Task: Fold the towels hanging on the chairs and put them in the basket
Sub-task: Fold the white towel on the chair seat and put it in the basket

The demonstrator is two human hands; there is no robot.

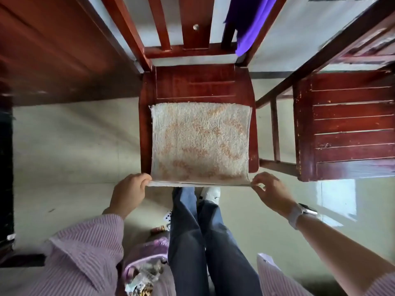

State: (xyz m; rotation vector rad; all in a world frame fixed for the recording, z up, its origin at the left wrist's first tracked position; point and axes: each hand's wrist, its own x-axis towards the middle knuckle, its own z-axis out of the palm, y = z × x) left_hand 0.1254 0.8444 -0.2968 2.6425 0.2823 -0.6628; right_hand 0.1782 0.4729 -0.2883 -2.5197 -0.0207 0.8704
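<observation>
A white towel with a faint orange pattern [199,142] lies spread flat on the seat of a red wooden chair [196,86] straight in front of me. My left hand [130,193] pinches the towel's near left corner at the seat's front edge. My right hand [271,193], with a watch on the wrist, pinches the near right corner. A purple towel [250,24] hangs over the right side of the chair's backrest. No basket is in view.
A second red wooden chair [346,124] stands close on the right. A dark wooden surface [53,50] fills the upper left. My legs and a white shoe [210,194] are below the seat, on a pale tiled floor [74,146].
</observation>
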